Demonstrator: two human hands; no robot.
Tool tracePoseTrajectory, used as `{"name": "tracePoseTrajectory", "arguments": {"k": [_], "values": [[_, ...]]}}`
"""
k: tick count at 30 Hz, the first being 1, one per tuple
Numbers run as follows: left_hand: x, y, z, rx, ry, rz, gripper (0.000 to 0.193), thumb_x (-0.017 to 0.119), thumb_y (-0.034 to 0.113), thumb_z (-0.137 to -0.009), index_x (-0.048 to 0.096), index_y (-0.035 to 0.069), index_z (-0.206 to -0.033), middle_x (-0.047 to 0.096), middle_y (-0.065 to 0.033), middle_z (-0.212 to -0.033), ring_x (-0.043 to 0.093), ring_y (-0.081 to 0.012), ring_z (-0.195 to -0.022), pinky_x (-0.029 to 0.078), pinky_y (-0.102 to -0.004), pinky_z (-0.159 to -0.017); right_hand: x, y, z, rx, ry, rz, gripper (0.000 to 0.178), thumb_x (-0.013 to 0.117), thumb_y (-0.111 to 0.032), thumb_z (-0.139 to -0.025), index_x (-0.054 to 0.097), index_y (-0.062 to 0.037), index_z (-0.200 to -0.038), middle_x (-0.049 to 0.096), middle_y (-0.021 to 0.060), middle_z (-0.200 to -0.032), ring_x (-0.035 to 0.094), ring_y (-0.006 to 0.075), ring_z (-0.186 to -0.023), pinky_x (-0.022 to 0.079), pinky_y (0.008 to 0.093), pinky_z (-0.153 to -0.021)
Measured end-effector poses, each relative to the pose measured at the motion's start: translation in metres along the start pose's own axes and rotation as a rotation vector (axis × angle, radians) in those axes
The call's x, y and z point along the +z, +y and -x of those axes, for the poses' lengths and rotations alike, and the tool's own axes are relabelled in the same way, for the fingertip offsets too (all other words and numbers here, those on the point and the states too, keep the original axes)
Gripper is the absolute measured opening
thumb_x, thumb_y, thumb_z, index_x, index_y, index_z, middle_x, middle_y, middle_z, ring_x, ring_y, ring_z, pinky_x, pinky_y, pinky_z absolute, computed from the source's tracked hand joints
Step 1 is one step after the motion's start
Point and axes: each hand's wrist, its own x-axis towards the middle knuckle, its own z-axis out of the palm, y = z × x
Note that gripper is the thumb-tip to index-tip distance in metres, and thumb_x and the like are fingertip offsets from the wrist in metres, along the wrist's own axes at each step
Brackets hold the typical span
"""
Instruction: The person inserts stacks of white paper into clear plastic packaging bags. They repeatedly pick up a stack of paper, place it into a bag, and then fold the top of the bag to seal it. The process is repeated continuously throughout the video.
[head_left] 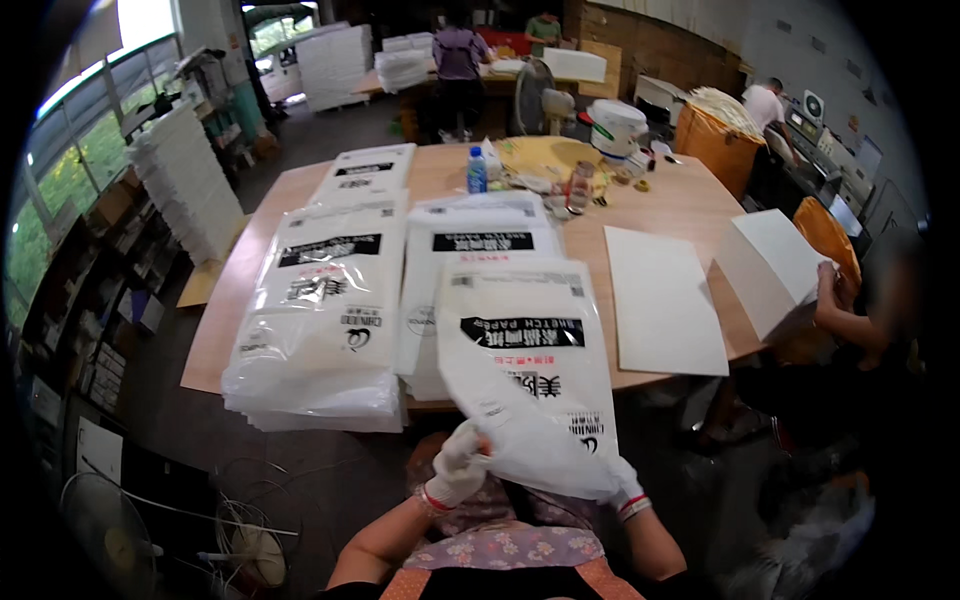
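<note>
A printed clear plastic bag [535, 345], white inside, leans over the near table edge, its lower part folded up toward me. My left hand [460, 465], in a white knit glove, is closed on the bag's lower left edge. At the lower right corner my right hand [625, 487], gloved the same way, grips the plastic; its fingers are partly hidden behind it. Beyond the bag lies a stack of similar printed bags [480, 215]. To its left a taller bag stack [320, 290] reaches over the table edge.
A stack of white paper [660, 300] lies right of centre on the wooden table [225, 300]. A co-worker's hands [835, 285] hold another paper block [770, 265]. A blue bottle [476, 170], a glass jar [580, 185] and a white bucket [615, 128] stand at the far side.
</note>
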Motion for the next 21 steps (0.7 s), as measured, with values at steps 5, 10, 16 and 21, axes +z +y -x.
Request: {"name": "tracePoseTrajectory", "arguments": {"k": [5, 10, 16, 21], "values": [[-0.075, 0.049, -0.013, 0.287, 0.425, 0.043, 0.021, 0.046, 0.014, -0.09, 0.046, 0.005, -0.072, 0.045, -0.0034, -0.073, 0.046, -0.0134, -0.06, 0.039, -0.0286, -0.057, 0.136, -0.094, -0.065, -0.161, -0.173, 0.218, 0.045, 0.049, -0.038, -0.09, 0.054, 0.0002, -0.115, 0.061, 0.0117, -0.101, 0.058, 0.0238, -0.089, 0.046, 0.0379, -0.076], [-0.212, 0.018, -0.042, 0.21, 0.959, -1.029, 0.025, 0.043, 0.027, -0.095, 0.052, 0.003, -0.099, 0.054, -0.0088, -0.105, 0.052, -0.0203, -0.099, 0.042, -0.0387, -0.09, 0.263, -0.224, -0.053, 0.043, -0.566, -0.232, 0.036, 0.053, -0.033, -0.091, 0.057, -0.0055, -0.115, 0.062, 0.0081, -0.106, 0.056, 0.0211, -0.099, 0.045, 0.0335, -0.087], [-0.468, -0.117, 0.035, -0.045, 1.229, 0.25, 0.036, 0.043, 0.03, -0.092, 0.053, 0.004, -0.115, 0.053, -0.008, -0.114, 0.05, -0.0216, -0.105, 0.042, -0.0382, -0.092, 0.413, -0.186, -0.039, 0.084, -0.837, 0.021, 0.028, 0.054, -0.033, -0.092, 0.061, -0.0061, -0.096, 0.059, 0.0039, -0.078, 0.058, 0.0133, -0.071, 0.047, 0.0264, -0.065], [-0.4, -0.163, 0.068, -0.31, 1.292, 0.2, 0.037, 0.051, 0.023, -0.087, 0.054, 0.001, -0.116, 0.058, -0.0146, -0.107, 0.058, -0.0279, -0.093, 0.049, -0.0407, -0.085, 0.348, -0.157, -0.066, -0.153, -0.744, -0.066, 0.035, 0.052, -0.036, -0.093, 0.057, -0.0029, -0.103, 0.063, 0.007, -0.084, 0.061, 0.0149, -0.078, 0.049, 0.0292, -0.072]]}}
